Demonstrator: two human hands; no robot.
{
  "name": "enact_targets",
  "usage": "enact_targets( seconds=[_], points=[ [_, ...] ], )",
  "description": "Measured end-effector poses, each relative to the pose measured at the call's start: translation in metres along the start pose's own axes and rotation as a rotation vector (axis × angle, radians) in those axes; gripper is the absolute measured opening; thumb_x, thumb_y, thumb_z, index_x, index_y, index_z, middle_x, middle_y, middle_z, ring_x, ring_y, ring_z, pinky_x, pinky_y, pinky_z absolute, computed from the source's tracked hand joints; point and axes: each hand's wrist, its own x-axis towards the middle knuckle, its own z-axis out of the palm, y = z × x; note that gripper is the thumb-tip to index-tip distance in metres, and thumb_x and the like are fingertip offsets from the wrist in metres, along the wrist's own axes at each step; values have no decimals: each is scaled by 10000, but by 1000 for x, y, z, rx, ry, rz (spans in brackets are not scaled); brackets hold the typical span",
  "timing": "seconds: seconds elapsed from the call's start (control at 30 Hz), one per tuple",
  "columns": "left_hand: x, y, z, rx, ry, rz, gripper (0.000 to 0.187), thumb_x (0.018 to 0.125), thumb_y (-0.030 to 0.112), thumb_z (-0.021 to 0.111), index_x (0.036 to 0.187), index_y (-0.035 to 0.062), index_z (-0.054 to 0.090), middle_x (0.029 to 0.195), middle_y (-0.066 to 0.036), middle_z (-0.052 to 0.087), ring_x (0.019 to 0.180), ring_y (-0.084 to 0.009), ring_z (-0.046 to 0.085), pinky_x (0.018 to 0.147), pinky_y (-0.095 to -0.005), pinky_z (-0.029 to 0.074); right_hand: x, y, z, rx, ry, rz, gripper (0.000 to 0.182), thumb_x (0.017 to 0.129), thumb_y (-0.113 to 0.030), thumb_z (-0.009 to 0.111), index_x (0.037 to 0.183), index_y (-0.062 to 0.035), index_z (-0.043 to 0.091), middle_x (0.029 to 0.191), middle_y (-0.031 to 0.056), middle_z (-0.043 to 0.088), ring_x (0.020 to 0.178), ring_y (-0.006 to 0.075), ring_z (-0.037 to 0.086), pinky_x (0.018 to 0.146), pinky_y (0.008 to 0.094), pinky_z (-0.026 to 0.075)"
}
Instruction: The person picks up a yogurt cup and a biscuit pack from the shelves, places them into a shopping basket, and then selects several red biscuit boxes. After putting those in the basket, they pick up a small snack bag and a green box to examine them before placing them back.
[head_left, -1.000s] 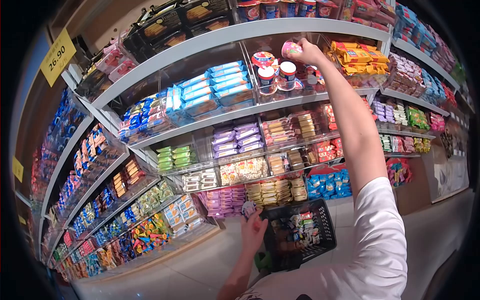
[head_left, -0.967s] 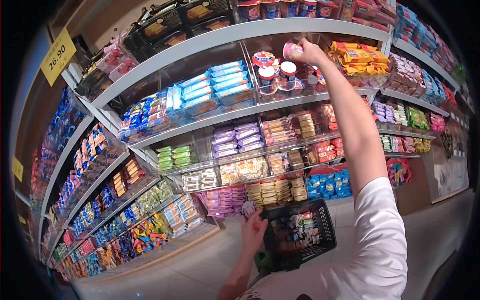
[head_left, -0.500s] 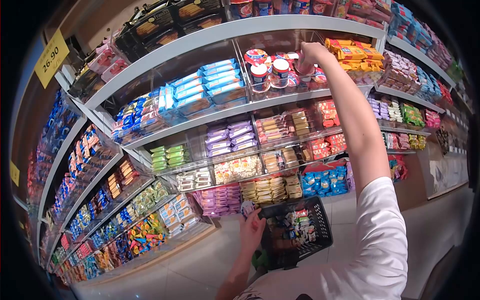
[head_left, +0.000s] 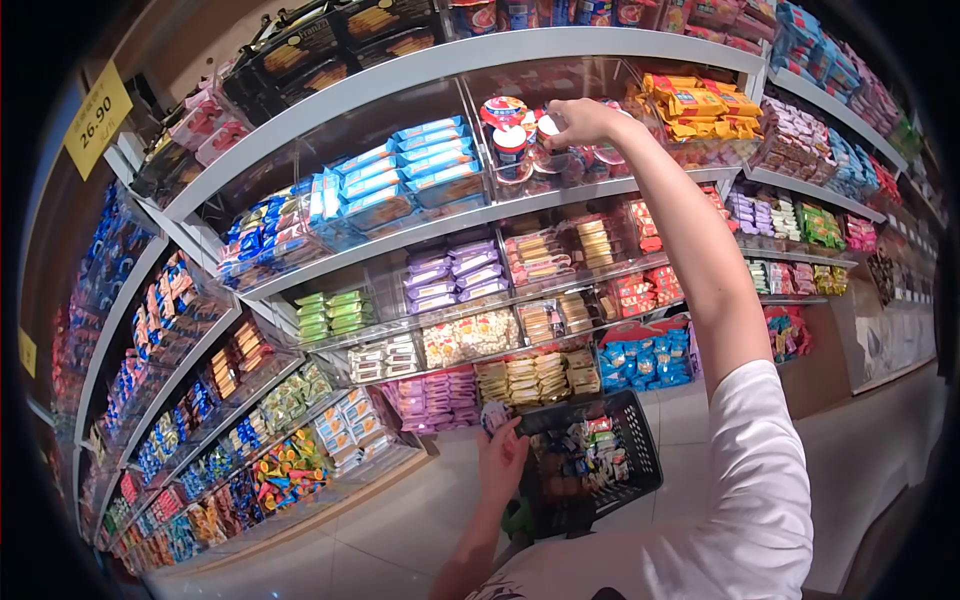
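Observation:
My right hand (head_left: 590,123) reaches into a clear shelf bin, its fingers closed on a small snack cup (head_left: 547,126) with a white lid. Beside it stands another white-lidded cup (head_left: 509,145), and a red-and-white round pack (head_left: 503,110) lies behind. Low in the view, my left hand (head_left: 502,458) pinches a small purple-and-white pack (head_left: 493,416) just left of the black basket (head_left: 648,440). Inside the basket lie several mixed small wrapped snacks (head_left: 598,450).
White-edged shelves (head_left: 400,240) with clear bins fill the front and curve around to the left. Blue packets (head_left: 375,180) lie left of the cups, orange packets (head_left: 700,100) right. A yellow price tag (head_left: 98,118) hangs at upper left. Pale floor tiles (head_left: 390,520) lie below.
My right hand has moved left within the bin, from its right part to the white-lidded cup. The left hand still holds the small pack by the basket. The view has shifted slightly.

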Motion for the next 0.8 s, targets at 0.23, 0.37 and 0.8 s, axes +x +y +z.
enact_targets(
  seconds=[0.23,0.37,0.8],
  points=[
    [-4,23,-5,148,23,141,277,901,43,608,1177,51,583,999,-47,418,690,-99,538,569,-218,456,41,16,23,29,376,44,634,718,-292,740,1219,15,500,1071,247,639,1008,380,617,861,420,494],
    [-3,6,-6,51,26,78,259,898,31,603,1155,57,599,1042,-64,391,709,-122,546,568,-229,465,51,20,27,75,374,110,591,742,-303,769,1175,15,522,1044,219,655,1041,371,609,879,434,492],
    [4,-8,0,78,-40,86,295,890,23,609,1182,56,590,1036,-44,368,707,-103,546,567,-226,482,27,2,31,-278,368,319,578,689,-636,682,935,-114,710,958,91,689,991,283,639,902,513,405]
  ],
)
